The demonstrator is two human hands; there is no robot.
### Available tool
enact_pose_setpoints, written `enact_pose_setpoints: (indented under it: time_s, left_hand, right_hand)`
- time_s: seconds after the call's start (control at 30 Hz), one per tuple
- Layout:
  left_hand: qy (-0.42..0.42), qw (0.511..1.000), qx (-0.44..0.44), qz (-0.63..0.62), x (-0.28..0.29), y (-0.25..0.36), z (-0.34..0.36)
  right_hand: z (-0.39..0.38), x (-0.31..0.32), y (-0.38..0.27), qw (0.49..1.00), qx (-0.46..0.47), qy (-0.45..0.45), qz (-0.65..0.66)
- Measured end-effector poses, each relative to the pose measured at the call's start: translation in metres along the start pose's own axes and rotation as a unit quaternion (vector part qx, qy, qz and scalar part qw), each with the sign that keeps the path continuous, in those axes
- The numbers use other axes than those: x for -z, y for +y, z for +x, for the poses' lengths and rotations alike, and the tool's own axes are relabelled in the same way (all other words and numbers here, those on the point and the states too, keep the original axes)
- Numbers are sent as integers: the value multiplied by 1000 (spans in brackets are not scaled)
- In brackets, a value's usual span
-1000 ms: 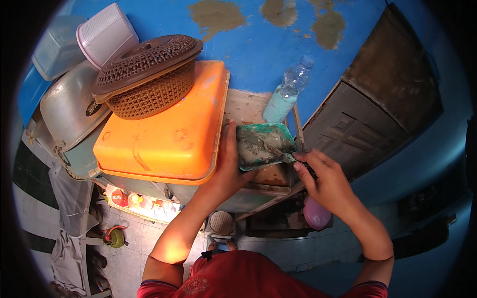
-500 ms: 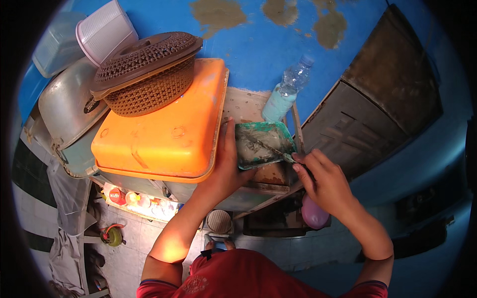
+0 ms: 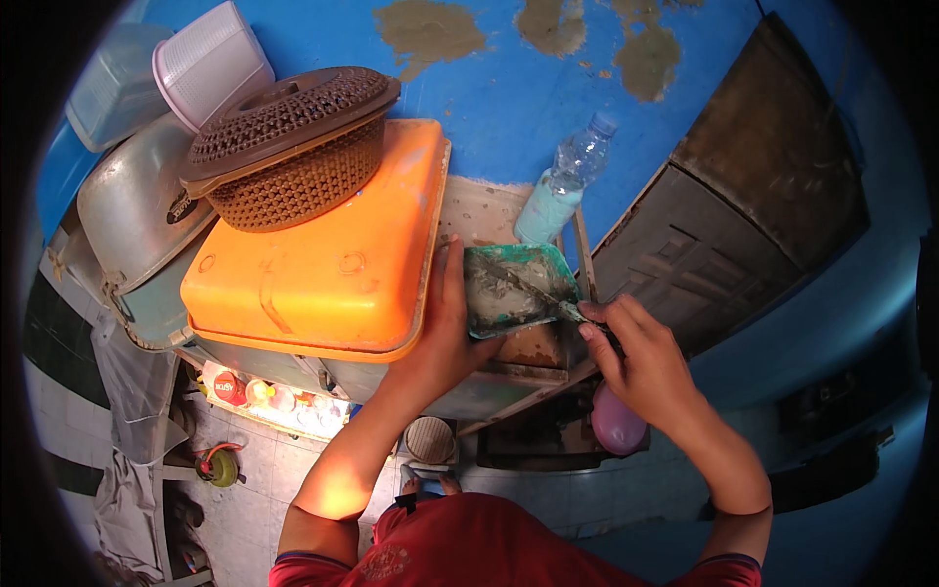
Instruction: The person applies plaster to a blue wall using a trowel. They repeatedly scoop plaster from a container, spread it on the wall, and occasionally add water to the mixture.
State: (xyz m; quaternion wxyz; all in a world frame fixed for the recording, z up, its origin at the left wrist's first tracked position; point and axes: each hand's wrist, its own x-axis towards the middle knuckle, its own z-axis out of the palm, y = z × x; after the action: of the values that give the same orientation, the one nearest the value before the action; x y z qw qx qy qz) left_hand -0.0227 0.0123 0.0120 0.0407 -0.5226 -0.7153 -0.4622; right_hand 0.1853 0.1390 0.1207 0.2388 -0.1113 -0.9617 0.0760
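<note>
A small green rectangular tub [image 3: 559,256], smeared with grey paste [image 3: 504,295], sits on the cabinet top. My left hand [image 3: 435,338] grips it from the left, fingers along its side and thumb at the near edge. In my right hand [image 3: 641,357] is a narrow, paste-coated putty knife [image 3: 533,291], pinched by its handle. Its blade slants down to the left into the paste; the handle's end is hidden by my fingers. Just behind the tub leans a clear plastic bottle [image 3: 553,201] partly filled with pale turquoise.
An orange plastic bin [image 3: 313,279] with a lidded brown woven-look basket [image 3: 293,157] on top stands close against my left hand. A metal pot [image 3: 137,191] is farther left. Grey patches [image 3: 430,34] mark the blue wall. A pink balloon [image 3: 618,421] hangs below my right hand.
The putty knife has shifted slightly in the paste, with my right hand moving only a little. My left hand stays on the tub.
</note>
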Motion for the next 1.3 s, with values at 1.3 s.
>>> enact_pose_setpoints:
  time_s: [1.3]
  left_hand:
    - [9, 1000, -17, -15, -5, -4, 5]
  right_hand:
    - [38, 23, 24, 995, 51, -81, -11]
